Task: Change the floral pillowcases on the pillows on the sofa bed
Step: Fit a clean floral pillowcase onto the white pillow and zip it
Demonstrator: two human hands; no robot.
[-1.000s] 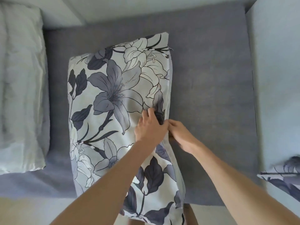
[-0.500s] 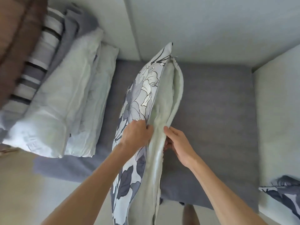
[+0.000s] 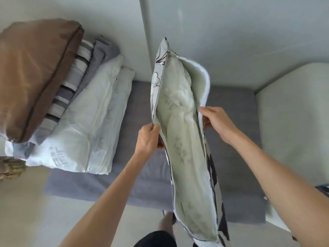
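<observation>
A pillow stands on edge over the grey sofa bed (image 3: pixel 231 157), its floral pillowcase (image 3: pixel 155 82) spread wide along the long side. The pale inner pillow (image 3: pixel 179 132) shows through the opening. My left hand (image 3: pixel 148 138) grips the left edge of the pillowcase opening. My right hand (image 3: pixel 216 120) pinches the right edge and holds it apart from the left one. A second floral pillow (image 3: pixel 323 189) peeks in at the right edge of view.
To the left on the sofa bed lies a stack of bare white pillows (image 3: pixel 85 136), striped and grey bedding (image 3: pixel 78 68) and a brown cushion (image 3: pixel 33 72). Pale walls stand behind and a pale armrest (image 3: pixel 293 125) at the right.
The pillow was turned up from lying flat onto its edge. The pillowcase opening has been pulled wider, my hands moving apart, and the inner pillow now shows. My view has tilted up and left.
</observation>
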